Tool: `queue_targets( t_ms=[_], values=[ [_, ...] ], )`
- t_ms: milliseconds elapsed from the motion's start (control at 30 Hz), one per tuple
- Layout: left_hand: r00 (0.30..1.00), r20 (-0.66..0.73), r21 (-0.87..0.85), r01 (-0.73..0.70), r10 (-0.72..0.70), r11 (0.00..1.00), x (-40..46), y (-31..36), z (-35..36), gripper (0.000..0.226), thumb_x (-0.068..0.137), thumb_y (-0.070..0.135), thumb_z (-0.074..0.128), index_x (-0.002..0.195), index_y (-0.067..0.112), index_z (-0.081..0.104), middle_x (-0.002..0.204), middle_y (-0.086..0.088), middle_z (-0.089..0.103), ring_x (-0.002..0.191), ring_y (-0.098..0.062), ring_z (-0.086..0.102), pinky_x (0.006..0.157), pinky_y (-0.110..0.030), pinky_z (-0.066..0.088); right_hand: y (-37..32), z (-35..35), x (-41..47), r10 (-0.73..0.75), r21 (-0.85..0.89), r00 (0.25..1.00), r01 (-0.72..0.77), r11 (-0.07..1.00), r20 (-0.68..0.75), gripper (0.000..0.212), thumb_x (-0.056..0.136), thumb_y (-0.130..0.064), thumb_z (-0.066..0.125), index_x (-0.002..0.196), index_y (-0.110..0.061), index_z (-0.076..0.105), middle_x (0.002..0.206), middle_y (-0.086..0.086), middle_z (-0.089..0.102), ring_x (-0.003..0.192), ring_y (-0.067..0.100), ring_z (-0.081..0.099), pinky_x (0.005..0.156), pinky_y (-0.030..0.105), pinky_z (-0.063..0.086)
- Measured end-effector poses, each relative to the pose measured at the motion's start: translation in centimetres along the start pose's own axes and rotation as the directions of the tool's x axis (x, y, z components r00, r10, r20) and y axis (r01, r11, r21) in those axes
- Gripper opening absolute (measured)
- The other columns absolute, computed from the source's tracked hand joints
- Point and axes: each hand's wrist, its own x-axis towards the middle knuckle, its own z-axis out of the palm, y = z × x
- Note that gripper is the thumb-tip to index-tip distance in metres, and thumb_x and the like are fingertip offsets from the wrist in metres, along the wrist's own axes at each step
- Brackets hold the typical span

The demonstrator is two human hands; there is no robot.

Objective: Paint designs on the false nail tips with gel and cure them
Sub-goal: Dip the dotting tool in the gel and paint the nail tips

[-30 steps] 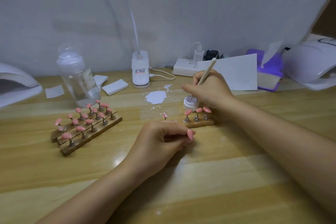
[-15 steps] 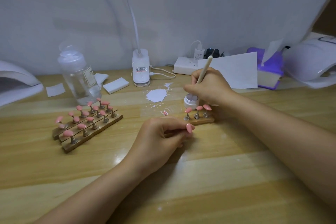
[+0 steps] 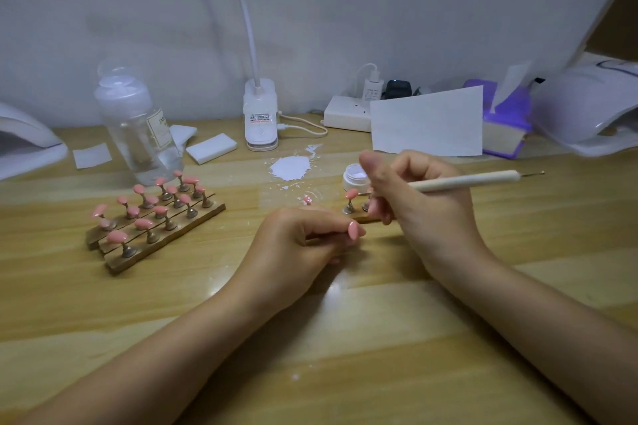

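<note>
Right hand [image 3: 419, 203] at centre-right, fingers curled round a cream-handled brush [image 3: 462, 180]; handle runs out toward 3 o'clock, metal tip at the far end, the working end by the fingers near a pink nail tip [image 3: 351, 194] on a short wooden holder strip [image 3: 360, 217] partly hidden behind the hand. Left hand [image 3: 297, 245] at centre, fingers curled, pinching a single pink tip [image 3: 355, 230] on its stand; base hidden in the fingers.

Small white gel jar [image 3: 355, 176], lid off, pale content inside, just at 11 o'clock of the right hand. Clear plastic bottle [image 3: 138, 128] at 10 o'clock, capped, clear liquid low inside. Long wooden holder rack [image 3: 155, 235] at 9 o'clock, rows of pink tips on metal stands.

White spill patch [image 3: 289, 167] on the wooden table [image 3: 379, 338] at 12 o'clock. Clip lamp base [image 3: 260, 121] behind it. Power strip [image 3: 347, 114], white paper sheet [image 3: 428, 124], purple tissue box [image 3: 504, 121] at 1 o'clock. Curing lamp [image 3: 587, 110] at 2 o'clock, another [image 3: 24, 145] at the left edge; insides not visible.
</note>
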Motion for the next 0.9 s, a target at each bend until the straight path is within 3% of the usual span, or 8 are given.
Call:
queue_targets(
  t_ms=[100, 167, 233, 300, 467, 600, 800, 900],
  values=[
    [0.999, 0.025, 0.020, -0.028, 0.028, 0.999, 0.0, -0.1, 0.0, 0.011, 0.080, -0.003, 0.064, 0.085, 0.000, 0.073, 0.073, 0.002, 0.068, 0.060, 0.007, 0.054, 0.058, -0.011, 0.043, 0.5, 0.0, -0.4, 0.016, 0.042, 1.000, -0.016, 0.999, 0.007, 0.036, 0.063, -0.031, 0.069, 0.050, -0.013, 0.041, 0.036, -0.003, 0.047, 0.038, 0.009, 0.052, 0.045, 0.021, 0.050],
    [0.999, 0.030, 0.014, -0.036, 0.035, 0.999, -0.1, 0.0, 0.0, 0.012, 0.080, -0.001, 0.064, 0.086, 0.001, 0.073, 0.072, 0.009, 0.067, 0.058, 0.008, 0.052, 0.058, -0.010, 0.041, 0.8, 0.1, -0.5, 0.017, 0.050, 1.000, -0.018, 0.999, 0.026, 0.042, 0.069, -0.023, 0.071, 0.045, -0.017, 0.037, 0.037, 0.004, 0.042, 0.042, 0.015, 0.056, 0.045, 0.025, 0.049],
    [0.999, 0.033, 0.005, -0.037, 0.036, 0.999, 0.0, 0.1, -0.1, 0.014, 0.080, -0.002, 0.064, 0.088, 0.004, 0.073, 0.071, 0.013, 0.067, 0.059, 0.009, 0.052, 0.057, -0.009, 0.041, 1.3, 0.1, -0.5, 0.007, 0.020, 0.999, -0.007, 1.000, 0.035, 0.050, 0.078, -0.006, 0.069, 0.044, -0.017, 0.034, 0.040, 0.010, 0.040, 0.038, 0.015, 0.057, 0.041, 0.020, 0.044],
    [0.998, 0.039, 0.033, -0.046, 0.045, 0.998, 0.0, 0.1, -0.1, 0.019, 0.080, -0.004, 0.063, 0.090, 0.009, 0.073, 0.068, 0.016, 0.066, 0.059, 0.010, 0.051, 0.058, -0.009, 0.041, 1.7, 0.1, -0.5, 0.012, -0.003, 0.999, -0.012, 1.000, 0.034, 0.049, 0.078, 0.006, 0.061, 0.044, -0.016, 0.032, 0.036, 0.003, 0.037, 0.036, 0.014, 0.056, 0.040, 0.017, 0.040],
    [0.998, 0.035, 0.073, -0.064, 0.061, 0.995, 0.0, 0.2, -0.1, 0.021, 0.079, -0.006, 0.064, 0.090, 0.010, 0.073, 0.064, 0.015, 0.063, 0.056, 0.008, 0.047, 0.058, -0.010, 0.039, 1.9, 0.2, -0.5, 0.023, -0.001, 0.999, -0.023, 1.000, 0.048, 0.053, 0.076, 0.012, 0.054, 0.039, -0.021, 0.033, 0.035, 0.000, 0.042, 0.034, 0.013, 0.053, 0.038, 0.015, 0.034],
    [0.996, 0.050, 0.093, -0.077, 0.072, 0.993, 0.0, 0.2, -0.1, 0.020, 0.080, -0.006, 0.063, 0.090, 0.008, 0.073, 0.061, 0.018, 0.062, 0.056, 0.007, 0.047, 0.058, -0.009, 0.038, 1.9, 0.2, -0.4, 0.035, 0.007, 0.997, -0.036, 0.999, 0.064, 0.047, 0.074, 0.010, 0.053, 0.043, -0.018, 0.032, 0.036, 0.000, 0.039, 0.040, 0.014, 0.057, 0.041, 0.016, 0.038],
    [0.996, 0.054, 0.082, -0.078, 0.074, 0.994, 0.0, 0.1, -0.2, 0.017, 0.080, -0.002, 0.064, 0.086, 0.009, 0.074, 0.072, -0.006, 0.070, 0.060, -0.001, 0.049, 0.058, -0.016, 0.044, 1.9, 0.3, -0.4, 0.045, 0.014, 0.996, -0.047, 0.999, 0.079, 0.049, 0.075, 0.011, 0.054, 0.042, -0.018, 0.033, 0.038, 0.000, 0.043, 0.034, 0.011, 0.053, 0.039, 0.017, 0.037],
    [0.997, 0.049, 0.084, -0.070, 0.066, 0.994, 0.0, 0.0, -0.1, 0.018, 0.080, -0.003, 0.064, 0.086, 0.011, 0.074, 0.074, -0.009, 0.071, 0.062, -0.003, 0.050, 0.059, -0.020, 0.046, 1.9, 0.3, -0.5, 0.034, -0.002, 0.996, -0.034, 0.999, 0.080, 0.047, 0.075, 0.012, 0.053, 0.043, -0.017, 0.033, 0.035, -0.004, 0.042, 0.035, 0.010, 0.054, 0.040, 0.017, 0.039]
  ],
)
